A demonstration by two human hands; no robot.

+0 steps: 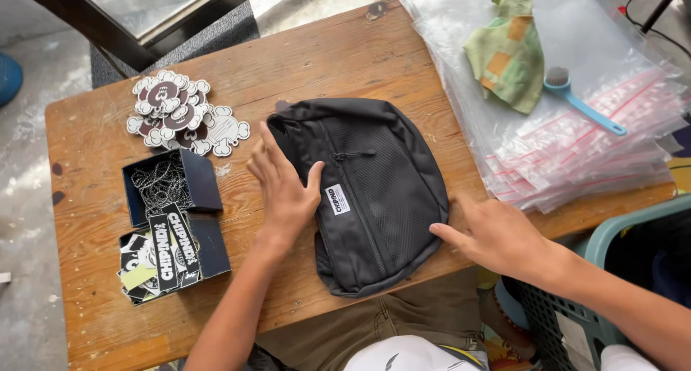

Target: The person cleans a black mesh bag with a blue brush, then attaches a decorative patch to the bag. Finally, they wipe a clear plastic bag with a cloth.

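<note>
Both your hands lie flat and open on the black bag (374, 198), left hand (284, 187), right hand (493, 234), on a worn wooden surface (93, 162) above grey concrete floor (29, 126).

A worn wooden table (101, 148) with knots and pale scuffs stands on a grey, stained concrete floor (29, 90). Beyond its far edge a dark-framed glass pane (144, 4) leans over a grey mat (209, 36). Daylight falls bright and even, and a teal plastic basket (612, 231) sits at the right
</note>
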